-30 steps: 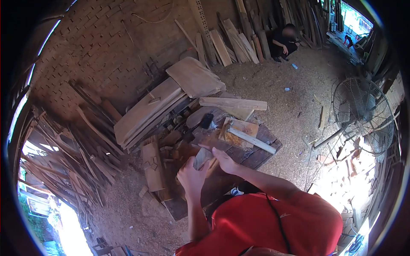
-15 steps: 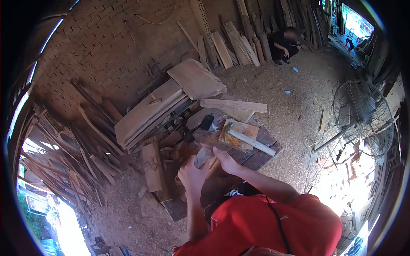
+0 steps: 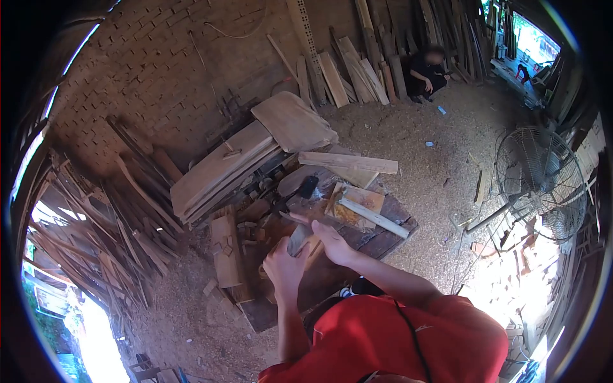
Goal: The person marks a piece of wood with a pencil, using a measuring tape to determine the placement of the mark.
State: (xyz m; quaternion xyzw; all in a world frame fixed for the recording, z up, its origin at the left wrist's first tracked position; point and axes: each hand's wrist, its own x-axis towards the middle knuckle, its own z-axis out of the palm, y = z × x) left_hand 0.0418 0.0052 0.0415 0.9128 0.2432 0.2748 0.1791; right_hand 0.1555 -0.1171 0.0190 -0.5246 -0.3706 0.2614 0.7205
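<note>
My left hand (image 3: pixel 283 263) is closed round the near end of a grey, flat, block-like piece (image 3: pixel 298 240); its exact kind does not show clearly. At the far end of that piece is my right hand (image 3: pixel 331 244), its fingers bent against it and partly hidden. Below the hands lies a light wooden piece (image 3: pixel 315 253), over the dark workbench (image 3: pixel 294 290). Beyond my right hand, a pale stick (image 3: pixel 375 217) rests across a square board (image 3: pixel 365 199) with orange stains. A black brush-like object (image 3: pixel 308 186) is farther back on the bench.
Large planks (image 3: pixel 223 169) are stacked behind the bench, with a thick wooden block (image 3: pixel 225 252) at its left. A caged fan (image 3: pixel 539 179) stands at right. Far back, a person (image 3: pixel 428 70) crouches beside leaning boards (image 3: pixel 332 80). Scrap wood (image 3: pixel 96 249) is heaped at left.
Both hands keep hold of the grey piece and have shifted slightly left and down with it. The whole view has also moved a little.
</note>
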